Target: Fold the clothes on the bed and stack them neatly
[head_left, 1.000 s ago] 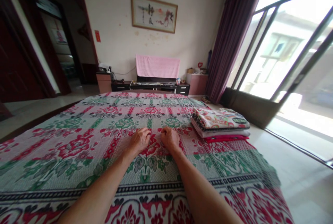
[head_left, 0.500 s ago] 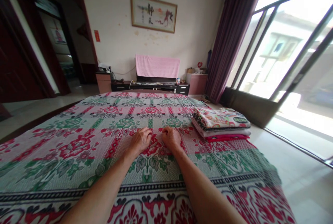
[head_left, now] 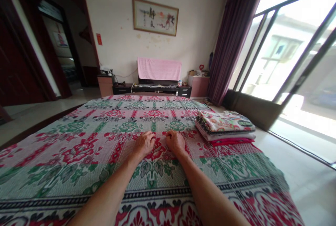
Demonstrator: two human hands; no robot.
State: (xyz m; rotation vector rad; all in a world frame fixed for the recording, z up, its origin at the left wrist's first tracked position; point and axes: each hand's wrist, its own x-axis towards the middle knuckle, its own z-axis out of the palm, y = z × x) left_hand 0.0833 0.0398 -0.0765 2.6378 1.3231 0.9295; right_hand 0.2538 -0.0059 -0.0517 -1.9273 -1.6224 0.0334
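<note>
A flowered cloth point(head_left: 78, 180) in pink, green, red and white covers the wide surface before me. My left hand point(head_left: 145, 142) rests on it near the middle, its fingers curled in, and nothing shows in them. Just to the right, separated by a narrow gap, my right hand point(head_left: 175, 141) lies on the same cloth with its fingers curled under. Both hands are next to a red rose motif. A stack of folded fabrics point(head_left: 225, 126) sits on the cloth to the right, apart from my right hand; a printed piece is on top and a bright red one at the bottom.
Beyond the surface, a pink towel point(head_left: 159, 68) drapes over a dark screen on a low black cabinet point(head_left: 123, 89). A framed picture point(head_left: 155, 16) hangs above. Purple curtains point(head_left: 231, 37) and large glass doors stand at right; a doorway opens at left.
My view has shifted slightly, so the room sits a little lower in the picture. Both hands keep nearly the same place on the cloth, fingers still curled.
</note>
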